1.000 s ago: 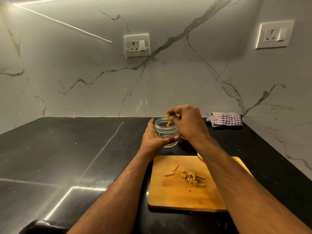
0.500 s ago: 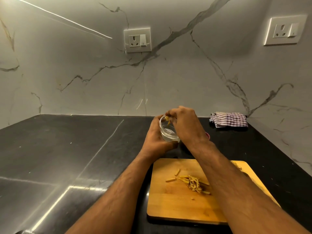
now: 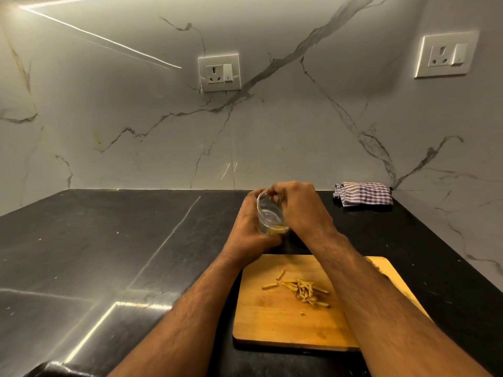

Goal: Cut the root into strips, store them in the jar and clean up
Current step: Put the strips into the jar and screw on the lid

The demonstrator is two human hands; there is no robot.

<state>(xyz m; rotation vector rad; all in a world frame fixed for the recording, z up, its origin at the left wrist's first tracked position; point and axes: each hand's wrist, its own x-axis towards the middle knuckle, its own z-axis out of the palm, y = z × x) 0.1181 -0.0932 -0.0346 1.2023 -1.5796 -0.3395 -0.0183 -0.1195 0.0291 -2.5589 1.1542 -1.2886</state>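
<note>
A small clear jar is tilted toward me just beyond the wooden cutting board. My left hand grips the jar from the left and below. My right hand is over the jar's mouth, its fingertips curled at the rim; whether they still hold strips is hidden. A few yellow strips lie at the jar's bottom. A small heap of root strips lies in the middle of the board, between my forearms.
A folded checked cloth lies at the back right against the marble wall. The black countertop stretches wide to the left. Two wall sockets sit above. The board's right part is hidden by my right forearm.
My right hand has lowered from above the jar to its mouth. The left hand has tilted the jar toward me. Strips now lie inside the jar.
</note>
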